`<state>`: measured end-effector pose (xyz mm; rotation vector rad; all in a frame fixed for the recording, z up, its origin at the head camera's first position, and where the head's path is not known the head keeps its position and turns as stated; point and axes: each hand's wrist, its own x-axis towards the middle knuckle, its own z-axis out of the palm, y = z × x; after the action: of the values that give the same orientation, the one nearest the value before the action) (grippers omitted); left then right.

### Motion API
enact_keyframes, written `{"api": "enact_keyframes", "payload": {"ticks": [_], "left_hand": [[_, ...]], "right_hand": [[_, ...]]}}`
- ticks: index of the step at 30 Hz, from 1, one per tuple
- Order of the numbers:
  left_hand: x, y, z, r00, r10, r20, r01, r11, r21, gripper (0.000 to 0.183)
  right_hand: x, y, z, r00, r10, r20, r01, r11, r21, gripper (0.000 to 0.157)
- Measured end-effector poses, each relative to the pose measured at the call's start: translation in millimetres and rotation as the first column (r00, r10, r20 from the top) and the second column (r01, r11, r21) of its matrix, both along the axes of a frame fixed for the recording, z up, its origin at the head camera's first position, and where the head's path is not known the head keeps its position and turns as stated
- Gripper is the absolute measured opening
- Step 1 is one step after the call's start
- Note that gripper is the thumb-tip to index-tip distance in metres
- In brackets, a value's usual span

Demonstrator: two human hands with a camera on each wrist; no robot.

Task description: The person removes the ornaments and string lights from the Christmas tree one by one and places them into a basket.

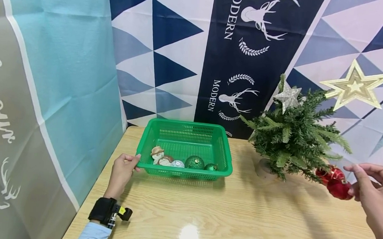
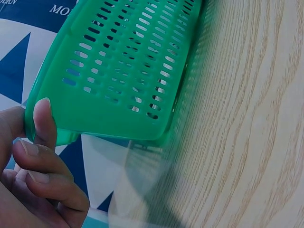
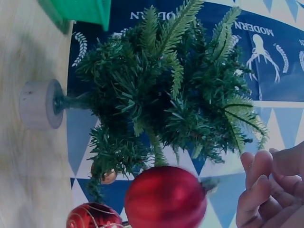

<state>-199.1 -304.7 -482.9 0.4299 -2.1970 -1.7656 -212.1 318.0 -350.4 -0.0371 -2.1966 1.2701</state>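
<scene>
Head view: the left hand (image 1: 123, 174) pinches the near left corner of a green perforated basket (image 1: 228, 153) on a wood-grain table (image 1: 238, 211), whose sheen shows to the right of that hold, nearer the wearer. Left of it hangs teal and grey-brown cloth (image 1: 71, 70); beyond stands a triangle-patterned backdrop (image 1: 178, 26) printed with stag heads and "MODERN". Well to the right, the right hand (image 1: 374, 195) has thumb and fingertips drawn together beside a plain red bauble (image 1: 338, 189), under the right-hand branches of a small artificial Christmas tree (image 1: 293, 137).

Left wrist view: fingers nip the basket's rim, backdrop behind, pale grain to their right.

Right wrist view: the bauble sits left of the bunched fingertips, with a gap; whether they pinch a thread, I cannot tell.
</scene>
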Motion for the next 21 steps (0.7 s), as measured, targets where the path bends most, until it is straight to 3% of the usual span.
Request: {"api": "enact_keyframes", "payload": {"ticks": [5, 10, 21], "left_hand": [[0.4, 0.1, 1.6, 1.000, 0.001, 0.005, -0.001, 1.000, -0.005, 0.034], [1.6, 0.4, 2.5, 1.000, 0.000, 0.002, 0.000, 1.000, 0.000, 0.033], [0.8, 0.9, 3.0, 1.000, 0.005, 0.000, -0.005, 1.000, 0.002, 0.033]], "right_hand": [[2.8, -3.2, 0.7, 1.000, -0.015, -0.008, 0.016, 0.999, 0.041, 0.017], [8.3, -8.8, 6.9, 0.999, 0.035, -0.003, -0.035, 0.998, 0.061, 0.018], [23.4, -27.3, 20.8, 0.995, 0.055, 0.085, -0.070, 0.980, 0.185, 0.009]]}}
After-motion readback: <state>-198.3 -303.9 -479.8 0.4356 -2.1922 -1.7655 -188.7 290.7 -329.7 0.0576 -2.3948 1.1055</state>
